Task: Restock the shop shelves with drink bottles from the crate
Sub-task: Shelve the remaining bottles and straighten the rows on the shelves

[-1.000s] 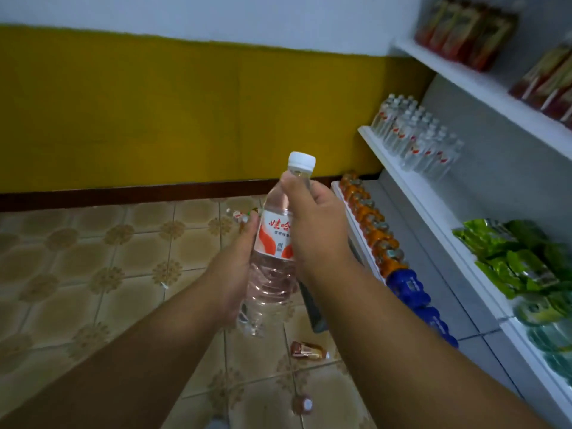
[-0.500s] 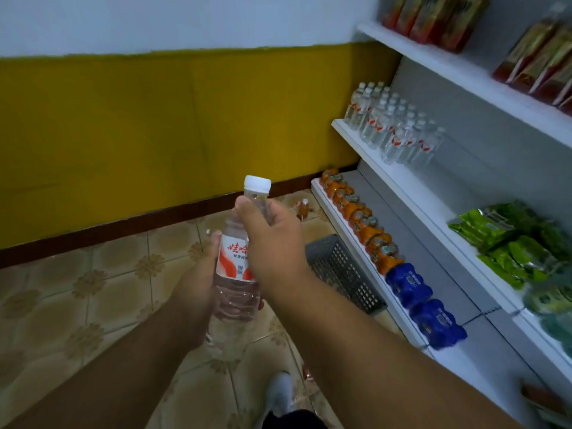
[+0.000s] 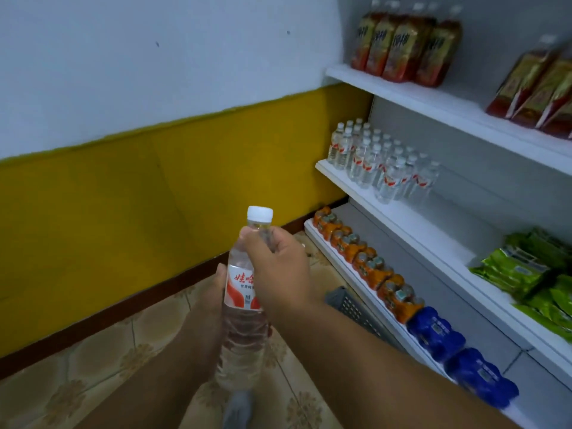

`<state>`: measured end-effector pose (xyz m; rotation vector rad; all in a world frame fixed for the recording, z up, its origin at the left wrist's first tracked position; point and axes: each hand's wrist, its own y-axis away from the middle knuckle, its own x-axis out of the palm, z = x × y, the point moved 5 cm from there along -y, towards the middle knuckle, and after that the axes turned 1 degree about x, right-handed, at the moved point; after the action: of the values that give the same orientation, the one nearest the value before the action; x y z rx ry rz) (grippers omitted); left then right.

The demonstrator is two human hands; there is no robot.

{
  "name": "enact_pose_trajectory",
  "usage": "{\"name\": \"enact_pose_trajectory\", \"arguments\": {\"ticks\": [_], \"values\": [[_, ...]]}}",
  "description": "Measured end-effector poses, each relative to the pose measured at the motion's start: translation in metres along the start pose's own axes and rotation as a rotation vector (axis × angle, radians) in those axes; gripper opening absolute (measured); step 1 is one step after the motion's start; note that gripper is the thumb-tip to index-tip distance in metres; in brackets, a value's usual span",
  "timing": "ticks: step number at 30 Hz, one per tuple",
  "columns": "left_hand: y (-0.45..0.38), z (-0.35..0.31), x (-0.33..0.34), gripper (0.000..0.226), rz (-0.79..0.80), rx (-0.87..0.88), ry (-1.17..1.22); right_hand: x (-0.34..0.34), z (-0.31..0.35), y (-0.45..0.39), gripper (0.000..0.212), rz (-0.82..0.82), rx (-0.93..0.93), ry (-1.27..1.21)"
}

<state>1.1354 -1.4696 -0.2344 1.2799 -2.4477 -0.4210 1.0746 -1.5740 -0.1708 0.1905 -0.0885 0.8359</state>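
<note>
One water bottle (image 3: 244,292) stands upright between both hands, above the grey crate (image 3: 356,308): the left hand (image 3: 207,308) cups its body, the right hand (image 3: 278,270) pinches its neck. It should stay upright as it goes beside the shelved water bottles (image 3: 380,162), roughly twenty, beyond the crate.

Water bottle (image 3: 243,292) label — red characters "娃哈" (rest hidden); other packaging too blurred.

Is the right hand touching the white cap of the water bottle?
Apart. In the head view the right hand grips the water bottle at its neck, and the white cap stands bare above the fingers.
</note>
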Motion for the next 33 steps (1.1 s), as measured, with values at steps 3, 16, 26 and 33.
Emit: {"name": "enact_pose_trajectory", "arguments": {"ticks": [3,16,26,33], "values": [[-0.047,-0.019,0.020,0.066,0.077,0.003,-0.097,-0.013,0.006,-0.046,0.023,-0.109,-0.050,-0.001],[-0.241,-0.076,0.126,0.088,0.710,-0.060,-0.285,-0.075,0.049,-0.188,0.022,-0.631,-0.168,-0.075],[-0.286,-0.067,0.219,0.083,0.729,-0.194,-0.245,-0.162,0.056,-0.237,0.022,-0.742,-0.145,-0.063],[-0.324,-0.069,0.257,0.095,0.779,-0.227,-0.226,-0.197,0.067,-0.280,0.020,-0.702,-0.161,-0.072]]}}
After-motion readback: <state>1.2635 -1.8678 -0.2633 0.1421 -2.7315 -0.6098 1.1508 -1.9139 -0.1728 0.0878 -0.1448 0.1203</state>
